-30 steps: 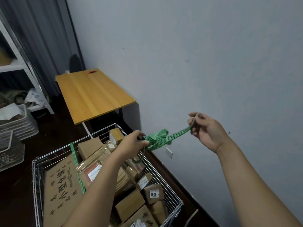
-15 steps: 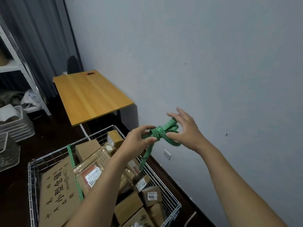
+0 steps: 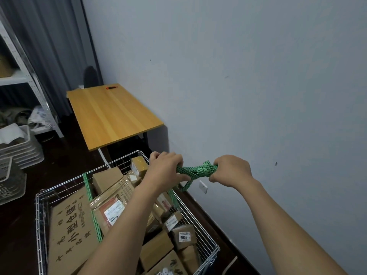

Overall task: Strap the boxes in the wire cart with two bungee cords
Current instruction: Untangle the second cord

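crosswise, bunched green bungee cord [image 3: 196, 171], left hand [image 3: 164, 171], right hand [image 3: 231, 171] gripping either end

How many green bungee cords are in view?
2. The stretched cord lies across the boxes in the wire cart; the bunched cord is gripped between left hand and right hand. More may be hidden.

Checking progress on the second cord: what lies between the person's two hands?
In the head view, a bunched green bungee cord spans the gap. The left hand and the right hand each grip an end of it, and a loop hangs below.
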